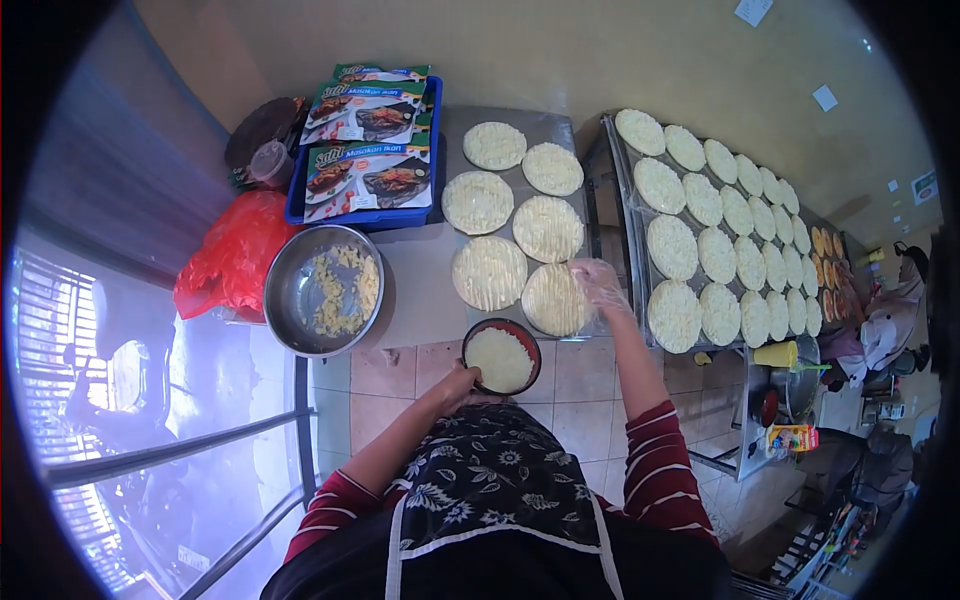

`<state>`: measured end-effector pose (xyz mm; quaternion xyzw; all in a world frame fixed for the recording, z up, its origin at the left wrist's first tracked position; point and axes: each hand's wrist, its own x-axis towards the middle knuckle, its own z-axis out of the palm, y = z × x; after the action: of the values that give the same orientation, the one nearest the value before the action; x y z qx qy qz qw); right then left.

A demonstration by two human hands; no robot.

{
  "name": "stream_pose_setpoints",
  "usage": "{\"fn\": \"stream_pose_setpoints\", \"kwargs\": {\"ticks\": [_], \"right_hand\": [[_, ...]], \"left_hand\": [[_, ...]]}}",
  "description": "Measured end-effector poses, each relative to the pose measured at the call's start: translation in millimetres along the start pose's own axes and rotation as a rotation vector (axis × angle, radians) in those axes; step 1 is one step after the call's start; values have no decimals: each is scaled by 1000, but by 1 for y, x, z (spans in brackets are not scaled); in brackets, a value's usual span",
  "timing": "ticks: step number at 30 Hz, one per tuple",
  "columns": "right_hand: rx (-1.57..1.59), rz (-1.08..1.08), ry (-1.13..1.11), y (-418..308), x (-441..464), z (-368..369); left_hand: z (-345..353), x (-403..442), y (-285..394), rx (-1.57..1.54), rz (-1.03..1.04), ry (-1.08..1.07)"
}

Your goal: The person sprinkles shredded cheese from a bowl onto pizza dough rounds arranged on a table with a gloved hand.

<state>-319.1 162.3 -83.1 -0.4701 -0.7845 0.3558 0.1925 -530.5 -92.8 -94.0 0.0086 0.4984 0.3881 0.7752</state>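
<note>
My left hand (460, 388) grips the rim of a dark bowl (534, 345) with a reddish inside, which holds pale grated topping (500, 360). My right hand (596, 282), in a clear plastic glove, is over the right edge of the nearest right-hand round base (556, 302). Its fingers are bunched together, and whatever they hold is too small to make out. Several round bases coated with pale topping lie in two columns on the grey table (410, 275); some show piped stripes.
A metal bowl (280, 315) with yellowish crumbs, a red plastic bag (235, 250) and a blue crate (437, 130) of food packets stand left. To the right, a tray table (625, 230) bears rows of topped rounds. Another person (880, 325) is at far right.
</note>
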Motion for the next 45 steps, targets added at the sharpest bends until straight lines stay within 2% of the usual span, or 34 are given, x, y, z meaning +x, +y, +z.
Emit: {"fn": "stream_pose_setpoints", "kwargs": {"ticks": [1,5,7,9,11,13,17,20,22,23,26,28,29,31,34,38,40,45], "right_hand": [[-225,-263,86,5,5,4],[-356,-150,-57,2,20,22],[-654,-226,-71,-1,25,31],[-569,-212,-93,-1,27,37],[-485,-195,-115,2,26,43],[-309,-345,-14,22,22,58],[-549,-250,-125,15,15,63],[-475,-282,-174,-9,6,56],[-271,-191,-223,-27,-4,50],[-270,-190,-226,-28,-7,51],[-352,-260,-193,-8,-15,64],[-132,-424,-29,1,-24,69],[-133,-424,-31,6,-28,70],[-182,-238,-123,3,-35,65],[-347,-232,-229,-3,-40,55],[-351,-257,-219,-4,-50,51],[-217,-372,-139,3,-55,49],[-307,-290,-172,7,-67,34]], "left_hand": [[-2,2,-3,-4,-2,3],[-6,12,-18,4,-11,3],[-8,18,-23,-15,-15,-23],[-9,21,-25,-44,-48,-107],[-4,20,-26,-31,-47,-95],[6,12,-19,-19,-47,-83],[23,-5,-6,-30,-101,-44],[24,-1,-9,-34,-124,-52],[21,5,-15,-37,-138,-63],[19,8,-18,-62,-144,-89],[19,12,-21,-76,-158,-95],[20,15,-22,-66,-166,-74],[21,17,-23,-81,-176,-83],[23,18,-21,-97,-188,-94],[25,21,-23,-117,-208,-140],[29,21,-22,-111,-220,-120],[31,20,-22,-116,-220,-132],[37,19,-19,-113,-247,-148]]}}
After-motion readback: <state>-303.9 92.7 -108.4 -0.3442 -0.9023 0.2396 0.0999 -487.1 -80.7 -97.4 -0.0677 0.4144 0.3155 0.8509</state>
